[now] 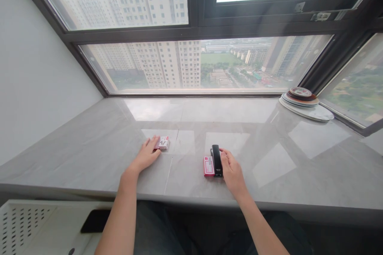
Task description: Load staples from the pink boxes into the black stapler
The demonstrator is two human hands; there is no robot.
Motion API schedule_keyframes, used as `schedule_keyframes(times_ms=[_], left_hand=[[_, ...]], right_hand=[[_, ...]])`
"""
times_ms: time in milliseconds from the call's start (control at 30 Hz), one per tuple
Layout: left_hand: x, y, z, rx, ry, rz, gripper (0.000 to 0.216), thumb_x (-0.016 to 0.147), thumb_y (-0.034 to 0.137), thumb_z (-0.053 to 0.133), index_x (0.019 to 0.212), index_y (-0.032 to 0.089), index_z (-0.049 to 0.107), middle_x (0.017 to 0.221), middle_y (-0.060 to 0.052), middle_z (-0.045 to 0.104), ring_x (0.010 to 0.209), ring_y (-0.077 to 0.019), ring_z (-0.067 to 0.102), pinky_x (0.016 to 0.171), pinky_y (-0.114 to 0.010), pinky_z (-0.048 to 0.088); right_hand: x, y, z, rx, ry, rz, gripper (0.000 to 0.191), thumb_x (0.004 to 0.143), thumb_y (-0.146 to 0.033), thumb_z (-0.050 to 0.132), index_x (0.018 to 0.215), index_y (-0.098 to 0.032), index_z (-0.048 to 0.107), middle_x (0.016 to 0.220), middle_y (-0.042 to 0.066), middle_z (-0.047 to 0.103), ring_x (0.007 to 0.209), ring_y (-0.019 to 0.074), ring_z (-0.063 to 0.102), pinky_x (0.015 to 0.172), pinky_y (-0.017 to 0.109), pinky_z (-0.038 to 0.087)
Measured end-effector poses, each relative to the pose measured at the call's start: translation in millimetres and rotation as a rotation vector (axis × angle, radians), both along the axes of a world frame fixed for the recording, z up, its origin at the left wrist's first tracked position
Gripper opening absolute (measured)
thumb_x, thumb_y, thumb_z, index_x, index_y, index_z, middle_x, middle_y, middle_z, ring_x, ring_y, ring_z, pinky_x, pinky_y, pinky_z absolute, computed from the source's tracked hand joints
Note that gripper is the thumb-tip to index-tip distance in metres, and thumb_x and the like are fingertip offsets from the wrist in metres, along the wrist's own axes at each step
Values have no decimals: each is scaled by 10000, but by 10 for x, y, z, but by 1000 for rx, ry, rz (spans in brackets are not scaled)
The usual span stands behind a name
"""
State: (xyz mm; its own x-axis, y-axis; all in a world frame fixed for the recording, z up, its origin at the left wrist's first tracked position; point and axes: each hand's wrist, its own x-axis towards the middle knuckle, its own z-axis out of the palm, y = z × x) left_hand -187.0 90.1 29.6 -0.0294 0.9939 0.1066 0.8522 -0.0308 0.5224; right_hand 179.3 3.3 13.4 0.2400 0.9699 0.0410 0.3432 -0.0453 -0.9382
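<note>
On the grey stone ledge, my left hand (146, 154) has its fingers and thumb around the left end of a small white-and-pink box (164, 142). The box lies flat, its left part covered by the fingers. To the right, my right hand (231, 168) grips a black stapler (217, 161) by its right side, thumb near the top. The stapler stands on the ledge, pointing away from me. Close against its left side lies a pink-and-white box (208, 166) with a printed label. The fingertips of my right hand are partly hidden.
A stack of plates (302, 101) sits at the far right corner by the dark window frame (194, 34). A white wall (38, 71) bounds the left. Below the ledge's front edge, a white perforated surface (38, 223) carries a black flat object (95, 220).
</note>
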Motion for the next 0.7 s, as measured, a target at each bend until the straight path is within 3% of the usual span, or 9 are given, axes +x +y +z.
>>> schedule_keyframes(times_ms=[167, 300, 400, 500, 600, 700], left_hand=[[19, -502, -50, -4, 22, -68, 571, 841, 519, 642, 1355, 278, 585, 1397, -50, 606, 1338, -306, 490, 1130, -427, 404], [527, -812, 174, -75, -36, -159, 519, 766, 521, 765, 1217, 293, 646, 1227, -39, 671, 1134, -294, 618, 991, -410, 499], [1088, -840, 360, -35, -174, -319, 501, 809, 477, 764, 1263, 313, 630, 1226, -34, 663, 1106, -262, 644, 960, -377, 514], [1553, -763, 420, 49, -242, -443, 513, 812, 391, 785, 1294, 322, 624, 1248, -36, 658, 1186, -269, 613, 1003, -385, 498], [1767, -687, 353, 21, -279, -526, 529, 803, 357, 799, 1303, 331, 629, 1255, -39, 661, 1196, -278, 614, 1012, -401, 499], [1784, -666, 258, 2, -317, -551, 589, 802, 351, 809, 1350, 362, 594, 1308, -18, 646, 1212, -262, 615, 1035, -390, 492]], right_hand=[[-3, 30, -13, 0, -21, 10, 579, 1012, -615, 370, 1282, -198, 668, 730, 24, 662, 670, 216, 597, 633, 306, 452], [-7, 46, -31, 25, -54, 5, 541, 1014, -585, 393, 1263, -197, 677, 746, 20, 663, 732, 216, 615, 705, 303, 469], [-6, 48, -52, 41, -61, 16, 531, 1020, -572, 398, 1275, -190, 665, 757, 18, 665, 740, 212, 621, 712, 298, 470], [0, 48, -70, 47, -66, 25, 520, 1022, -564, 403, 1268, -185, 663, 761, 20, 672, 730, 210, 626, 701, 294, 467], [8, 51, -73, 51, -74, 17, 514, 1022, -558, 404, 1264, -186, 664, 809, 33, 704, 731, 208, 634, 699, 294, 467], [13, 56, -58, 53, -90, 19, 515, 1020, -561, 401, 1250, -187, 670, 854, 47, 725, 750, 213, 643, 707, 296, 471]])
